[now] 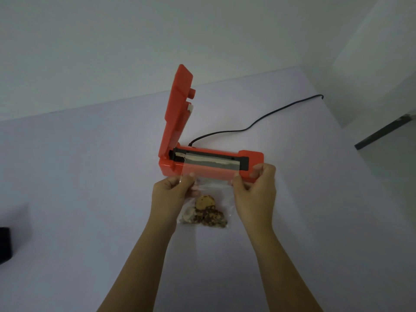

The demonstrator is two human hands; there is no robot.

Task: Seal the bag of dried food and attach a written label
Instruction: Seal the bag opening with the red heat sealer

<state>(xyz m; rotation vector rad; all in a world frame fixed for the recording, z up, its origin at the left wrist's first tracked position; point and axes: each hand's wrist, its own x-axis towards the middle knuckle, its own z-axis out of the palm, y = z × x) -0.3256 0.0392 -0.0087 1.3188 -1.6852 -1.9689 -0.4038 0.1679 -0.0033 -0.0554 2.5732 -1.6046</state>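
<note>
A clear plastic bag point(211, 188) with brown dried food point(206, 213) at its bottom lies on the pale table point(90, 176). My left hand point(172, 194) pinches the bag's left side near the top. My right hand point(255, 191) pinches its right side. The bag's open top edge lies across the dark sealing strip point(209, 162) of an orange heat sealer point(211, 165). The sealer's lid point(176, 111) stands raised, hinged at the left end. No label is in view.
A black power cord point(258, 121) runs from the sealer's back toward the far right table edge. A dark object point(4, 244) sits at the left frame edge. A white wall stands behind the table, and a dark strip point(382, 131) shows at the right.
</note>
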